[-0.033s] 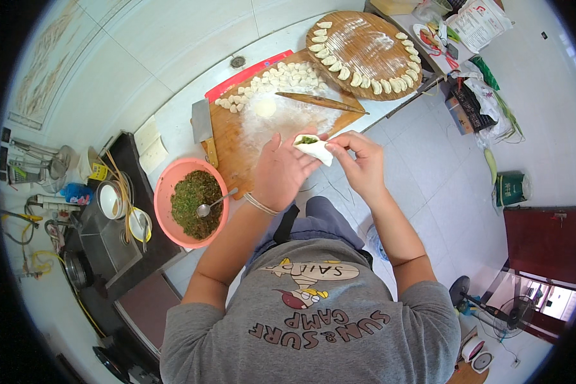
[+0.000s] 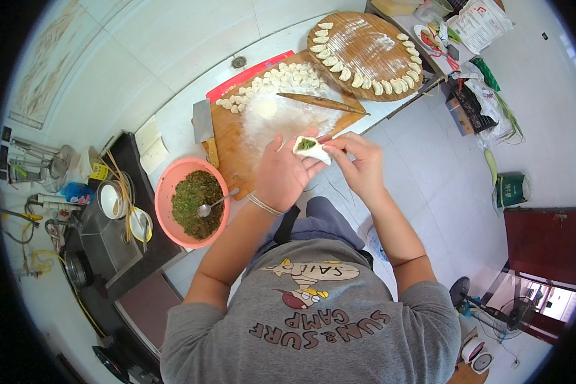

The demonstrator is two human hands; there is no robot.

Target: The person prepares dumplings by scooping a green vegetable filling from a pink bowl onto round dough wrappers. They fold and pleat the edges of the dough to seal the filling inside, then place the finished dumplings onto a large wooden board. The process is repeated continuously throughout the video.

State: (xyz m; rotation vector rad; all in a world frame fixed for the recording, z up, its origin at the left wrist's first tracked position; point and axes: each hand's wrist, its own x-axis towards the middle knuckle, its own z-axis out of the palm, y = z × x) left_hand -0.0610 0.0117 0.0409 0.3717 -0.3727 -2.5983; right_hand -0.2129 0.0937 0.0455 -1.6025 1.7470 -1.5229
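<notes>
A half-folded dumpling (image 2: 315, 151) with green filling showing at its left end lies across the fingers of my left hand (image 2: 281, 168), which is palm up. The thumb and fingers of my right hand (image 2: 360, 160) pinch its right end. Both hands are above the near edge of the wooden cutting board (image 2: 233, 153). On that floured board are a flat dough round (image 2: 266, 109), several small dough pieces (image 2: 281, 78) and a tapered rolling pin (image 2: 323, 102). At left, a pink bowl (image 2: 162, 214) holds chopped green filling (image 2: 192, 197) and a metal spoon (image 2: 205, 210).
A cleaver (image 2: 203, 121) lies at the board's left edge. Behind right, a round wooden board (image 2: 371, 48) carries several finished dumplings (image 2: 357, 81) along its rim. A dark sink (image 2: 109, 249) with bowls and chopsticks (image 2: 125, 192) is at left. Bags (image 2: 483, 105) stand on the floor at right.
The dumpling's left end gapes slightly wider, showing more filling. My right hand has shifted very slightly left; the rest looks the same.
</notes>
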